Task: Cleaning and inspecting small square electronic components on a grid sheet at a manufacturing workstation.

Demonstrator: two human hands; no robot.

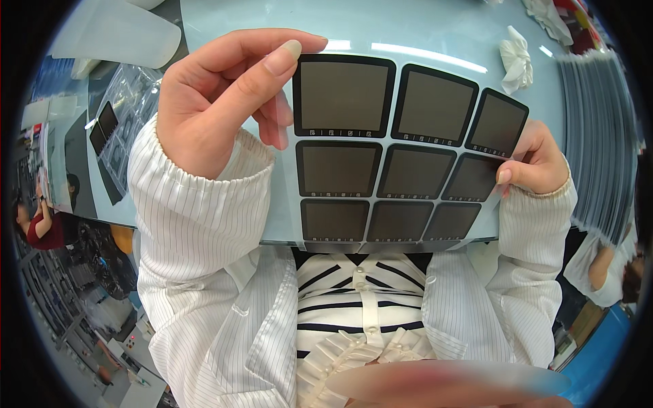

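Note:
A clear, flexible sheet [339, 168] printed with rows of dark panels is raised over the table, tilted toward me. Each panel has a black border, rounded corners and a strip of tiny marks along its lower edge. My left hand [218, 98] is closed at the sheet's upper left corner, thumb and forefinger pinching it. At the right edge, my right hand [536, 160] grips the sheet with the thumb on its face; the other fingers are mostly hidden behind it. The lowest row curves away near my front and is partly cut off from view.
A tall stack of thin sheets [598, 143] stands at the right on the pale table [235, 12]. Crumpled white tissue [515, 61] lies at the back right. A translucent bin [119, 34] and a clear plastic bag [136, 92] are at the left. Other people [45, 221] appear at both sides.

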